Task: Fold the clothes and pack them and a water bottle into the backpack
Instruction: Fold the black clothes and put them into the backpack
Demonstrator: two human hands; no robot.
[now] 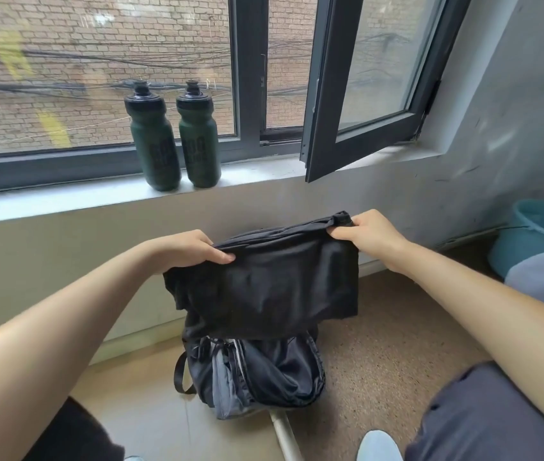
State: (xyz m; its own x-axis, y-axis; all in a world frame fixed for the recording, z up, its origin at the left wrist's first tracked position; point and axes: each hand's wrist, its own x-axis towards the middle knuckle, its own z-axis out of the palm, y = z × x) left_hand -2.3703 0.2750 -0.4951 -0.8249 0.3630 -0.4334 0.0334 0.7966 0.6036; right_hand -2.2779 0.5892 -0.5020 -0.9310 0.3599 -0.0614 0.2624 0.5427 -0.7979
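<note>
A folded black garment [270,284] hangs in the air between my hands, directly above the backpack. My left hand [187,249] pinches its upper left edge and my right hand [368,236] grips its upper right corner. The black and grey backpack [264,371] stands on the floor below with its top unzipped and its mouth wide; the garment hides its upper part. Two dark green water bottles with black caps stand upright side by side on the window sill, one on the left [152,138] and one on the right [199,136].
An open window sash [363,84] juts inward over the sill [64,197] at the right. A teal basin [530,237] sits on the floor at the far right beside a pale blue cloth [543,277]. A white pipe [284,434] lies on the floor near my knees.
</note>
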